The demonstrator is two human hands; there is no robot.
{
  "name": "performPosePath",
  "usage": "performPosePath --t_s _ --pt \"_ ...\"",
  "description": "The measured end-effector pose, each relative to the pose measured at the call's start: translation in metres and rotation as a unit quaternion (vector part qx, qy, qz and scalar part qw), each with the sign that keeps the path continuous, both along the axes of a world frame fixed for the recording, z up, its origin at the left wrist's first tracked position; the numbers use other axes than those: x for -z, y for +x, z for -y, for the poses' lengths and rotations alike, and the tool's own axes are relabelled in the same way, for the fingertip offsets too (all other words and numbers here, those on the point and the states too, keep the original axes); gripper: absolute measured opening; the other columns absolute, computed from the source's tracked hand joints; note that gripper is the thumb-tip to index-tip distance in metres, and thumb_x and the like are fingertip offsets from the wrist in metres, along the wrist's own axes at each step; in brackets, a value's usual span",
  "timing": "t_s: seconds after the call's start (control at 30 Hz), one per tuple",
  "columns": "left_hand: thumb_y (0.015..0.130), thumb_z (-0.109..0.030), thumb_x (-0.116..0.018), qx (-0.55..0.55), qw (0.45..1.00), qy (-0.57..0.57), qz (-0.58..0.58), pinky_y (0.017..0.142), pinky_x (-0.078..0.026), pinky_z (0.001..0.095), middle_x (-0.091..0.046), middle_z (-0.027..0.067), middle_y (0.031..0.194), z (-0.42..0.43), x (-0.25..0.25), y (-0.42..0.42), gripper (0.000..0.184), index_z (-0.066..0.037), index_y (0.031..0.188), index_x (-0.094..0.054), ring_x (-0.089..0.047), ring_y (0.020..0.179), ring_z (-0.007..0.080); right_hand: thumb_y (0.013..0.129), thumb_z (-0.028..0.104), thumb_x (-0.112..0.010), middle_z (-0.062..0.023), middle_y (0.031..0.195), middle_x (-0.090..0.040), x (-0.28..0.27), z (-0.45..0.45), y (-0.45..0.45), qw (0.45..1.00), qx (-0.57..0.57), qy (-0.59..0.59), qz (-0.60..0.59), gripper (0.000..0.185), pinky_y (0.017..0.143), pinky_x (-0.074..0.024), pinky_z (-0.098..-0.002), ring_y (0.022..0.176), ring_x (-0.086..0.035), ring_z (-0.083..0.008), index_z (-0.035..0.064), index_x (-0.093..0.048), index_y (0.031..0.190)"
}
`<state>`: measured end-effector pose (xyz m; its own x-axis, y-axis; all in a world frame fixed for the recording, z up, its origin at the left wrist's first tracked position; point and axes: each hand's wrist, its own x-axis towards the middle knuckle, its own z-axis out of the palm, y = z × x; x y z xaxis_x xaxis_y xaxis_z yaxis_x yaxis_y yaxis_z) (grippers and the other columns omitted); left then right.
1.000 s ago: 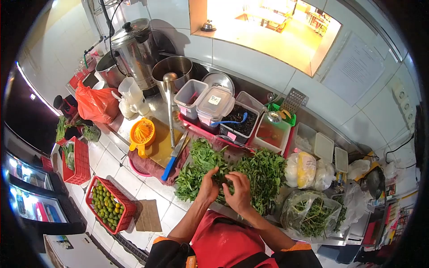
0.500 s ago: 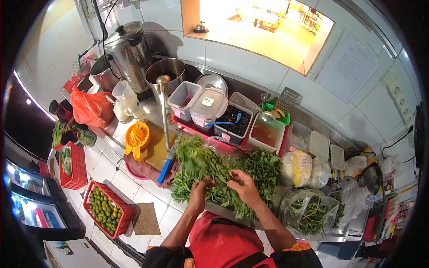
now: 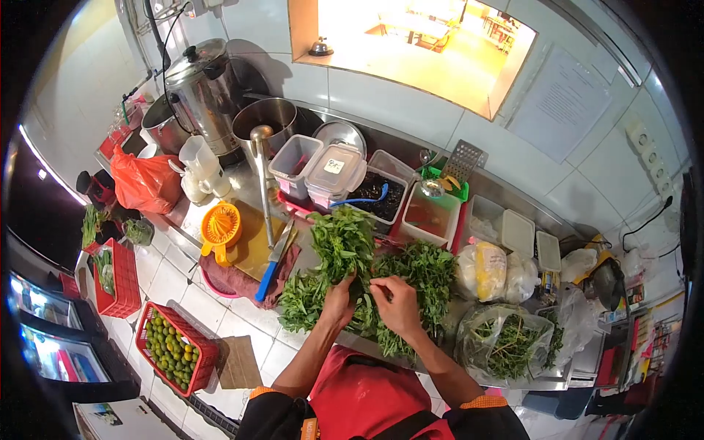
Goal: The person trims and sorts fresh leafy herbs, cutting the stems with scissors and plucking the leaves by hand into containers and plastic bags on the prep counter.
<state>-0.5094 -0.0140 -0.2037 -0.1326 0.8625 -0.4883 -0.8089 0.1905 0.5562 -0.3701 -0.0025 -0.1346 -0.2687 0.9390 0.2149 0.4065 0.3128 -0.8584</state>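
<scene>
My left hand [image 3: 339, 302] is closed around the stems of a bunch of leafy greens [image 3: 342, 242], which stands up above the counter. Close on its right, my right hand [image 3: 397, 304] has its fingertips pinched together beside the stems; whatever is between them is too small to make out. Below and left of the bunch lies a heap of loose greens [image 3: 299, 302]. Another pile of greens [image 3: 429, 271] spreads behind and to the right of my right hand. A knife with a blue handle [image 3: 268, 279] rests on the yellow cutting board [image 3: 251, 238], left of the greens.
An orange citrus juicer [image 3: 221, 226] sits on the board's left. Plastic tubs [image 3: 433, 213] line the back of the counter. To the right is a clear bag of stems [image 3: 506, 341]. A red crate of small green citrus [image 3: 172, 345] stands on the floor.
The bunch in my left hand has swung from lying leftward to more upright. My right hand has drawn slightly apart from the left. The view has shifted a little.
</scene>
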Motion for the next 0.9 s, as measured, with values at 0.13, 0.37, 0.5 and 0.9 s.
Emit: performPosePath --t_s 0.13,0.37,0.5,0.9 --pt "0.092 -0.008 -0.052 0.021 0.999 -0.030 0.001 0.075 -0.049 0.0303 -0.063 0.0088 0.103 0.000 0.009 0.000 0.021 0.000 0.110 -0.060 -0.061 0.090 0.0178 0.081 0.013 -0.070 -0.0123 0.080 -0.067 0.015 -0.007 -0.009 0.997 0.060 -0.032 0.033 0.019 0.062 -0.0491 -0.0284 0.069 -0.065 -0.0173 -0.0029 -0.067 0.091" --pt "0.094 -0.019 -0.047 0.095 0.923 -0.012 -0.372 0.087 -0.044 0.0387 -0.060 0.0171 0.114 0.009 0.027 0.002 0.034 0.002 0.120 -0.051 -0.057 0.103 0.0298 0.077 0.006 -0.069 -0.0100 0.079 -0.068 0.028 -0.012 -0.011 0.989 0.070 -0.128 -0.007 0.016 0.065 -0.0494 -0.0289 0.072 -0.063 -0.0141 -0.0025 -0.067 0.091" --pt "0.093 -0.035 -0.047 0.164 0.834 -0.025 -0.526 0.081 -0.046 0.0403 -0.062 0.0253 0.106 0.018 0.018 0.004 0.041 -0.001 0.113 -0.058 -0.060 0.097 0.0371 0.076 0.004 -0.069 -0.0079 0.077 -0.068 0.032 -0.016 -0.010 0.988 0.059 -0.143 0.016 0.013 0.066 -0.0484 -0.0297 0.072 -0.062 -0.0152 -0.0027 -0.066 0.087" --pt "0.085 -0.023 -0.052 0.171 0.662 0.079 -0.725 0.062 -0.051 0.0466 -0.067 0.0156 0.082 0.028 0.094 0.010 0.022 -0.008 0.090 -0.067 -0.065 0.077 0.0347 0.084 0.006 -0.062 -0.0042 0.084 -0.062 0.073 -0.023 -0.002 0.870 0.040 -0.412 -0.267 0.014 0.060 -0.0447 -0.0266 0.071 -0.056 -0.0096 -0.0022 -0.061 0.095"
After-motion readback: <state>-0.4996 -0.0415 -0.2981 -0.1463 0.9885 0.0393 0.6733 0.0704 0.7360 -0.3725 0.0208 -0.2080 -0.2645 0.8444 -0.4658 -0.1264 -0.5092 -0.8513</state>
